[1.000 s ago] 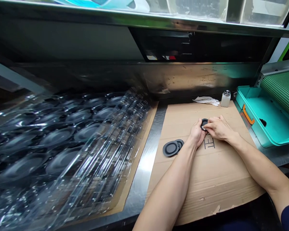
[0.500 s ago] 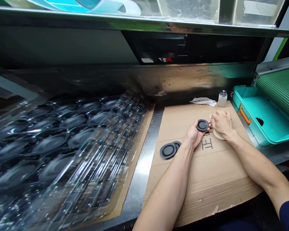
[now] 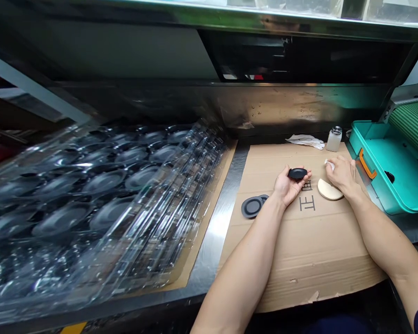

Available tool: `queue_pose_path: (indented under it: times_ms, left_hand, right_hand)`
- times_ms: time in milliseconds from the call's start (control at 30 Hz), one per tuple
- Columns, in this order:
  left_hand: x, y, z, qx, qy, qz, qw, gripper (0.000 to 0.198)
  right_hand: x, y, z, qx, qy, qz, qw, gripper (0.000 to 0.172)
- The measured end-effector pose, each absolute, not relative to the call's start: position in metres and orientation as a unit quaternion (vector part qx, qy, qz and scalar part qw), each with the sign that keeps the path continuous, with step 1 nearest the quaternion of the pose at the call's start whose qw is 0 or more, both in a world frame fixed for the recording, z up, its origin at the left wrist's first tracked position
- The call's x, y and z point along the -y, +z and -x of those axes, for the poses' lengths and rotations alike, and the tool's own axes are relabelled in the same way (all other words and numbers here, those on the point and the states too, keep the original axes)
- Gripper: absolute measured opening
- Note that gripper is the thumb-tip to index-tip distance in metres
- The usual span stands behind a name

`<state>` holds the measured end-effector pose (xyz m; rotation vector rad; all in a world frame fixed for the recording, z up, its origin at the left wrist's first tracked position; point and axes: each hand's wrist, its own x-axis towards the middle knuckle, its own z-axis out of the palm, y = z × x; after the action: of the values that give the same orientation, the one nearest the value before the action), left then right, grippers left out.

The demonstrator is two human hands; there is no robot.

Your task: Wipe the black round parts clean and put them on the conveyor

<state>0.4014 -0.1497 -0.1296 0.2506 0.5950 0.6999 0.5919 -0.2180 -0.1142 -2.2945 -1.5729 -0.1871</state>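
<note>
My left hand (image 3: 288, 186) holds a small black round plastic part (image 3: 297, 173), oval with a rim, tilted above the cardboard sheet (image 3: 285, 255). To its right, my right hand (image 3: 344, 174) has its fingers pinched on a bit of white cloth (image 3: 329, 163). Just below that hand lies a cream round pad (image 3: 329, 190), partly covered by the hand. Two similar black round parts, one in front (image 3: 252, 207), overlap on the cardboard left of my left forearm.
On the left, clear plastic trays (image 3: 167, 208) are stacked with several black round parts. At the back lie a white glove (image 3: 304, 141) and a small bottle with a metal cap (image 3: 334, 138). A teal bin (image 3: 379, 171) with an orange handle stands right, beside a green conveyor belt (image 3: 414, 125).
The black part in my left hand has tipped to a flatter angle. My right hand has moved away from it to the right, and more of the cream pad shows. The view has shifted left.
</note>
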Motion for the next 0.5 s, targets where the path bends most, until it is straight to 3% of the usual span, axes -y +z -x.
queue_pose_path:
  times_ms: [233,400,500]
  left_hand:
    - [0.15,-0.13,-0.401,-0.283,0.339,-0.162,0.882,0.052]
    - [0.153,-0.134,-0.402,-0.259,0.337,-0.217,0.879,0.049]
    - [0.158,-0.134,-0.404,-0.252,0.322,-0.248,0.879,0.049]
  right_hand:
    - [0.219,-0.116,-0.592,0.57,-0.091,0.789,0.212,0.035]
    - [0.23,-0.1,-0.564,0.702,-0.054,0.664,0.252,0.069]
    - [0.233,-0.103,-0.549,0.748,0.011,0.618,0.243,0.079]
